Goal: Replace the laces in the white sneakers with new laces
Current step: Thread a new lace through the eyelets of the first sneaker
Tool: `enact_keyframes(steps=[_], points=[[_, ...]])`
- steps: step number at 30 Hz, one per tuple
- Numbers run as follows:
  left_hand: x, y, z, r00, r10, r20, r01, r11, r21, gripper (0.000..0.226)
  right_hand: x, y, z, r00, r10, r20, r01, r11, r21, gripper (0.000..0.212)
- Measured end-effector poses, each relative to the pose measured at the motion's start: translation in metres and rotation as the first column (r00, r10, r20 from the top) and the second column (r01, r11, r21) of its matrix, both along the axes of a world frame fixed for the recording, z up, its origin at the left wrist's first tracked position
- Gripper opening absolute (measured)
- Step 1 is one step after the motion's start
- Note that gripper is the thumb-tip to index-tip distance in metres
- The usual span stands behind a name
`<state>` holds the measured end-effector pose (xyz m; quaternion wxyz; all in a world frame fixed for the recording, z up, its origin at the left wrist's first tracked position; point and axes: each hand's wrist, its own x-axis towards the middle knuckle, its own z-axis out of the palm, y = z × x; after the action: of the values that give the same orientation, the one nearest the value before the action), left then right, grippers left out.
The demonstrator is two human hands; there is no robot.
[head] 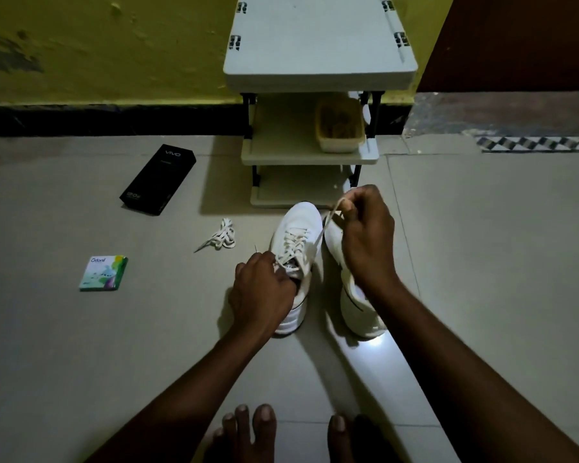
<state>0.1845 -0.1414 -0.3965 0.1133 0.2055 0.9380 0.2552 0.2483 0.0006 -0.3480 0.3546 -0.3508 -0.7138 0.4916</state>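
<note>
Two white sneakers stand side by side on the tiled floor, toes pointing away from me. The left sneaker (pixel 296 228) is laced. My left hand (pixel 259 289) curls over its collar and pinches one lace end, whose tip sticks up beside the hand. My right hand (pixel 365 232) is raised above the right sneaker (pixel 355 309) and pinches the other lace end (pixel 321 235), drawn taut up from the left sneaker's eyelets. A loose bundle of white laces (pixel 221 238) lies on the floor left of the shoes.
A white shelf rack (pixel 315 152) stands just behind the sneakers, with a beige basket (pixel 340 128) on its middle shelf. A black phone box (pixel 159 178) and a small green-white packet (pixel 103 273) lie to the left. My bare toes (pixel 248 426) show at the bottom edge.
</note>
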Motion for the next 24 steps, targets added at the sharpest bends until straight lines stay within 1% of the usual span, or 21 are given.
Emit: enact_keyframes(steps=[1, 2, 3, 4, 5, 6, 7, 8, 9, 10, 11, 13, 14, 15, 17, 19, 20, 22, 24], points=[[0.0, 0.001, 0.0, 1.0, 0.005, 0.006, -0.005, 1.0, 0.005, 0.021, -0.002, 0.001, 0.007, 0.992, 0.024, -0.123, -0.059, 0.956, -0.287, 0.02], [0.0, 0.001, 0.0, 1.0, 0.012, 0.017, -0.012, 1.0, 0.008, 0.02, -0.002, 0.002, 0.009, 0.986, 0.076, -0.147, -0.128, 0.912, -0.391, 0.021], [0.0, 0.001, -0.001, 0.999, 0.017, 0.028, -0.017, 1.0, 0.012, 0.019, -0.001, 0.004, 0.008, 0.988, 0.148, -0.054, -0.157, 0.944, -0.289, 0.017], [0.0, 0.001, -0.002, 0.999, 0.018, 0.04, -0.018, 1.0, 0.017, 0.019, 0.002, 0.007, 0.004, 0.962, 0.233, 0.141, -0.236, 0.972, 0.0, 0.01], [-0.001, 0.001, -0.001, 0.999, 0.016, 0.046, -0.017, 1.0, 0.023, 0.018, 0.005, 0.01, -0.001, 0.882, 0.282, 0.377, -0.386, 0.892, 0.236, 0.011], [-0.001, 0.001, 0.0, 0.998, 0.014, 0.054, -0.015, 1.0, 0.023, 0.019, 0.007, 0.013, -0.007, 0.75, 0.288, 0.596, -0.559, 0.757, 0.338, 0.02], [-0.001, 0.0, 0.001, 0.998, 0.012, 0.064, -0.014, 1.0, 0.02, 0.019, 0.008, 0.014, -0.011, 0.586, 0.276, 0.762, -0.706, 0.635, 0.314, 0.027], [-0.001, 0.0, 0.002, 0.997, 0.007, 0.072, -0.008, 1.0, 0.014, 0.02, 0.008, 0.014, -0.013, 0.462, 0.245, 0.852, -0.783, 0.563, 0.263, 0.029], [-0.001, 0.001, 0.002, 0.997, 0.002, 0.078, -0.002, 1.0, 0.003, 0.02, 0.006, 0.014, -0.012, 0.391, 0.208, 0.897, -0.816, 0.529, 0.233, 0.027], [-0.002, 0.001, 0.003, 0.996, 0.002, 0.084, -0.001, 1.0, -0.011, 0.021, 0.004, 0.012, -0.011, 0.359, 0.177, 0.916, -0.833, 0.504, 0.229, 0.023], [-0.002, 0.001, 0.003, 0.996, 0.002, 0.089, 0.0, 1.0, -0.022, 0.022, 0.003, 0.01, -0.008, 0.382, 0.164, 0.91, -0.836, 0.48, 0.265, 0.02], [-0.002, 0.001, 0.003, 0.995, 0.006, 0.1, -0.003, 0.999, -0.033, 0.024, 0.004, 0.009, -0.006, 0.524, 0.191, 0.83, -0.782, 0.495, 0.38, 0.021], [-0.001, 0.001, 0.003, 0.994, 0.004, 0.106, 0.0, 0.999, -0.039, 0.025, 0.005, 0.009, -0.006, 0.577, 0.193, 0.794, -0.751, 0.508, 0.422, 0.02], [0.0, 0.002, 0.004, 0.994, 0.0, 0.108, 0.005, 0.999, -0.049, 0.026, 0.005, 0.007, -0.008, 0.62, 0.168, 0.767, -0.723, 0.503, 0.474, 0.02], [0.001, 0.004, 0.005, 0.995, 0.001, 0.102, 0.005, 0.998, -0.065, 0.027, 0.008, 0.0, -0.012, 0.669, 0.115, 0.735, -0.68, 0.495, 0.542, 0.019], [0.001, 0.005, 0.006, 0.995, 0.017, 0.102, -0.011, 0.998, -0.058, 0.026, 0.011, -0.002, -0.014, 0.69, 0.09, 0.718, -0.642, 0.533, 0.551, 0.016], [0.001, 0.004, 0.006, 0.994, 0.024, 0.105, -0.02, 0.999, -0.045, 0.026, 0.014, -0.002, -0.014, 0.685, 0.066, 0.726, -0.626, 0.563, 0.54, 0.015], [0.0, 0.001, 0.005, 0.993, 0.03, 0.114, -0.029, 1.0, -0.009, 0.027, 0.019, -0.002, -0.011, 0.641, 0.033, 0.767, -0.62, 0.61, 0.492, 0.019], [0.0, -0.004, 0.006, 0.994, 0.039, 0.099, -0.041, 0.999, 0.018, 0.025, 0.023, -0.002, -0.006, 0.612, 0.052, 0.789, -0.623, 0.646, 0.441, 0.023]])
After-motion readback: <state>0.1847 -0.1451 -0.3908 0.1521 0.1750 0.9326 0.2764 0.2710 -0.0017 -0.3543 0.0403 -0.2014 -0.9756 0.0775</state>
